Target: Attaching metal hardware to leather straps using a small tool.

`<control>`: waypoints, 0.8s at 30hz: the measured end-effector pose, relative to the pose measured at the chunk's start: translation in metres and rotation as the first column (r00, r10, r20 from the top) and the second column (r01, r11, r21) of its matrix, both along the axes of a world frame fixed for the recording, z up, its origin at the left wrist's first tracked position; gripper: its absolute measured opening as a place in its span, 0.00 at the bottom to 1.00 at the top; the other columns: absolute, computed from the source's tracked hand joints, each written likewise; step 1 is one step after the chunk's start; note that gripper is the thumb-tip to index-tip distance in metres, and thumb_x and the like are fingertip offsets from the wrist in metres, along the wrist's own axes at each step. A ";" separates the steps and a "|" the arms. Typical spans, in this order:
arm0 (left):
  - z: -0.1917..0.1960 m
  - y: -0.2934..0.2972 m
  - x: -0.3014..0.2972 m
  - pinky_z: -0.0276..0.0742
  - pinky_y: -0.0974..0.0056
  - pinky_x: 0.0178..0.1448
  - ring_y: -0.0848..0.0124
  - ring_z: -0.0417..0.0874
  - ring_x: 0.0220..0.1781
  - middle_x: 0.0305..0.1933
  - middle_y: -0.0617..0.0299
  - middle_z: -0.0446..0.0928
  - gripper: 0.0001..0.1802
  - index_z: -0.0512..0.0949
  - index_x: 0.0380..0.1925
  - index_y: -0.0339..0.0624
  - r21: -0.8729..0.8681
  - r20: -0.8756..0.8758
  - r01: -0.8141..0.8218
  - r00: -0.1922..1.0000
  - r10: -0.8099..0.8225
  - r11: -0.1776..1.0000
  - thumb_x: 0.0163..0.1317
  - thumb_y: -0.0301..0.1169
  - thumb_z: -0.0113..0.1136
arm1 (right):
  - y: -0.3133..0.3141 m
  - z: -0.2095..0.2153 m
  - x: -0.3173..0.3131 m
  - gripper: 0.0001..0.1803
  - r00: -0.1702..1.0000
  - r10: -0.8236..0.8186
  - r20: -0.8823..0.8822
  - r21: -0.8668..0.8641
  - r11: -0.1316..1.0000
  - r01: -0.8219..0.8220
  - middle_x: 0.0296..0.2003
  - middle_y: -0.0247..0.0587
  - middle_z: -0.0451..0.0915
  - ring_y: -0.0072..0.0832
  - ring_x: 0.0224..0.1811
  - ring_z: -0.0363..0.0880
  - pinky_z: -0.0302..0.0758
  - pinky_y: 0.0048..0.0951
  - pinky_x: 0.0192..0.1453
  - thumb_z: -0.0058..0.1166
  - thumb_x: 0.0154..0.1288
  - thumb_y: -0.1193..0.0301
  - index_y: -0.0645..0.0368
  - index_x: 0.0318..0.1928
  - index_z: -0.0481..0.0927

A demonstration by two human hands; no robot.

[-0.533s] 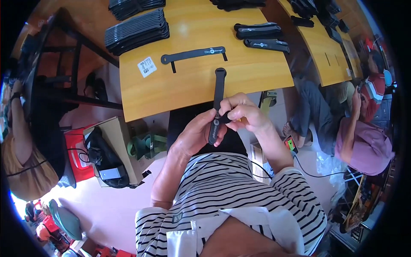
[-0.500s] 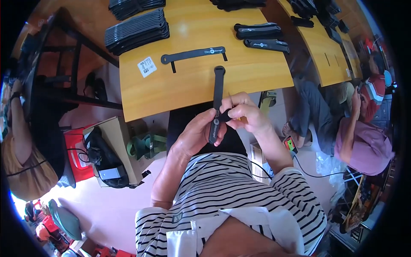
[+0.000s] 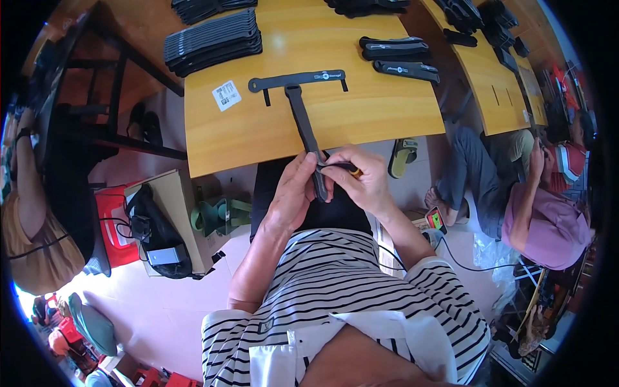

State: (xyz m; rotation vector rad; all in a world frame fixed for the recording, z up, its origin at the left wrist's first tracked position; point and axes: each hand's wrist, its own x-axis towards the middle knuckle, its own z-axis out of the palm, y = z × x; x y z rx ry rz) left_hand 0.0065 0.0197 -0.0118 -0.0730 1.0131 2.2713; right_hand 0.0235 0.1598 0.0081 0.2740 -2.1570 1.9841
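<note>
Fingers of the left hand (image 3: 293,182) pinch a black strap (image 3: 302,119); the right hand (image 3: 365,180) grips a small yellowish object (image 3: 356,173). Loose pinching could let the strap twist.

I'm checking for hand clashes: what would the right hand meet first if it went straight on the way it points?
The right hand would likely meet the dark strap first, then the left hand gripping it; depth is unclear, so right hand and strap may be touching.
</note>
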 end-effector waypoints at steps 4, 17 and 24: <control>0.003 -0.004 -0.001 0.67 0.74 0.24 0.75 0.72 0.19 0.20 0.61 0.72 0.20 0.68 0.41 0.37 0.011 -0.100 0.147 0.984 -0.145 0.989 0.67 0.46 0.45 | 0.019 0.006 -0.010 0.07 0.897 -0.021 0.441 -0.316 0.932 0.177 0.12 0.28 0.67 0.11 0.08 0.57 0.50 0.15 0.12 0.56 0.57 0.73 0.60 0.26 0.73; 0.019 -0.015 0.006 0.65 0.73 0.19 0.73 0.69 0.14 0.15 0.59 0.70 0.23 0.65 0.35 0.36 0.215 -0.140 0.361 0.931 -0.337 0.907 0.62 0.48 0.52 | 0.098 0.046 -0.129 0.08 0.918 -0.300 0.260 -0.103 0.937 0.335 0.13 0.22 0.65 0.09 0.09 0.56 0.46 0.13 0.12 0.59 0.56 0.69 0.56 0.26 0.74; 0.025 -0.036 0.012 0.63 0.73 0.19 0.73 0.71 0.14 0.16 0.57 0.71 0.24 0.65 0.37 0.36 0.228 -0.173 0.341 0.936 -0.307 0.912 0.61 0.49 0.53 | 0.104 0.079 -0.203 0.09 0.919 -0.394 0.013 0.010 0.919 0.394 0.13 0.23 0.64 0.10 0.10 0.56 0.48 0.15 0.13 0.62 0.54 0.67 0.56 0.26 0.76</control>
